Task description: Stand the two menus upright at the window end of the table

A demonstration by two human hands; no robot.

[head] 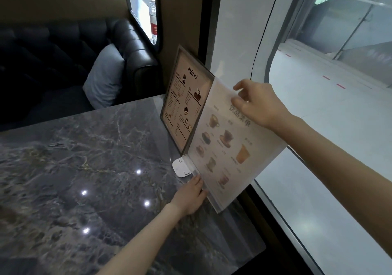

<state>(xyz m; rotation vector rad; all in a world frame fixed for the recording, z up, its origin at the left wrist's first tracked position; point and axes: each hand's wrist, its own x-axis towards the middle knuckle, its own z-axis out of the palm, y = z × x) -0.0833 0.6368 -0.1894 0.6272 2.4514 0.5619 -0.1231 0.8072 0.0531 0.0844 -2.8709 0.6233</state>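
Right hand (257, 103) pinches top edge of pale drinks menu (230, 145), frame centre; left hand (192, 196) steadies its base. Stiff, light, slick acrylic, probably: grip edges. Brown menu (184, 103) stands upright behind.

Your left hand (189, 196) and right hand (257, 103) are both bare — no gloves, rings or watch — and each forearm is uncovered, with no sleeve showing.
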